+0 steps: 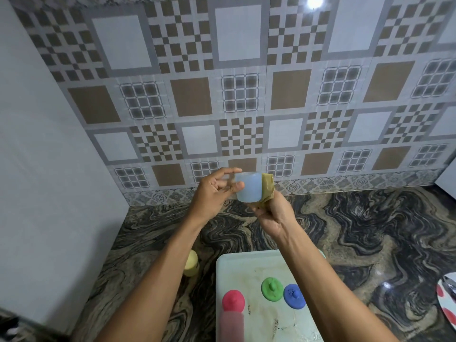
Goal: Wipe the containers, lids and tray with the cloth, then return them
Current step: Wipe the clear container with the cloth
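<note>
tray (246,267) on countertop (370,230) | left lid (272,289) beside right lid (294,296) on tray | lidded container (232,317) at tray's left edge | second container (191,264) left of tray | plate (447,299) at countertop's right edge

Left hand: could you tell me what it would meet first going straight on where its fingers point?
The left hand would meet the pale blue container, which it pinches; beyond lies the cloth.

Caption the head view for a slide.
Left hand holds a pale blue container, right hand presses a cloth against it, above the counter.

Pink container (232,325) blurred, plate (447,301) cut off
</note>
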